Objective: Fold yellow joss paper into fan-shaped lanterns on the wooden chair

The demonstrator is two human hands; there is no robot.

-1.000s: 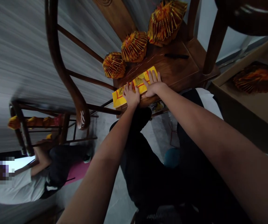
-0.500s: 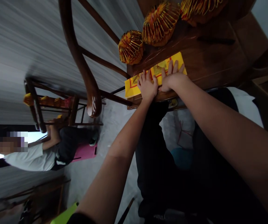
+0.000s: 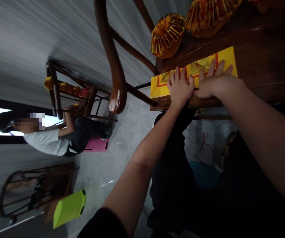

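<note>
A yellow strip of joss paper (image 3: pixel 155 86) with red lines and gold foil patches lies along the front edge of a dark wooden chair seat (image 3: pixel 253 74). My left hand (image 3: pixel 180 86) lies palm down on its middle, fingers spread. Just to the right, my right hand (image 3: pixel 213 83) presses on the strip as well, fingers apart and stretched out. The two thumbs point toward each other, a small gap between them. Behind the strip stands a pleated orange and gold paper piece (image 3: pixel 167 36), beside a larger pleated paper piece (image 3: pixel 210 18).
A curved wooden armrest (image 3: pixel 117 82) rises left of my hands. Farther left, a person (image 3: pixel 50 138) sits on a pink stool (image 3: pixel 96 144) at another wooden chair (image 3: pixel 90 102) holding yellow folded pieces. A lime green stool (image 3: pixel 69 206) is on the grey floor.
The view has swung left, so everything appears farther right, and more of the green stool shows. Both hands stay flat on the joss paper in nearly the same places.
</note>
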